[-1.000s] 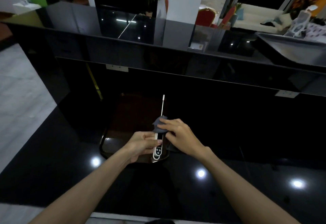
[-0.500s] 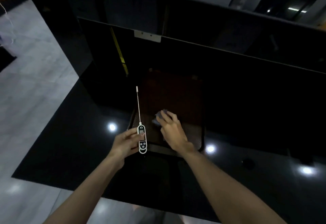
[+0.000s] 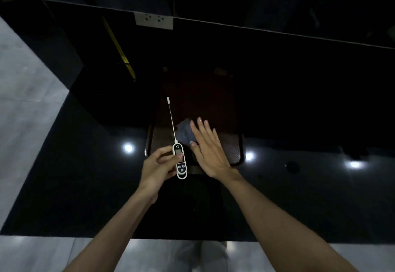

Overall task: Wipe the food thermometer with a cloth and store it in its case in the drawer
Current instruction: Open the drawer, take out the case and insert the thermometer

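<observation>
no readable text, only a white C-like mark on the thermometer (image 3: 180, 158) head

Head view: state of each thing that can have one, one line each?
thermometer: held in left hand, probe extended, pointing away
probe: bare, cloth off it
cloth: crumpled, lying on tray, under right fingertips
left hand: shut on thermometer body
right hand: open, fingers flat, over cloth
tray: on counter, holds cloth
case, drawer: not in view
</observation>
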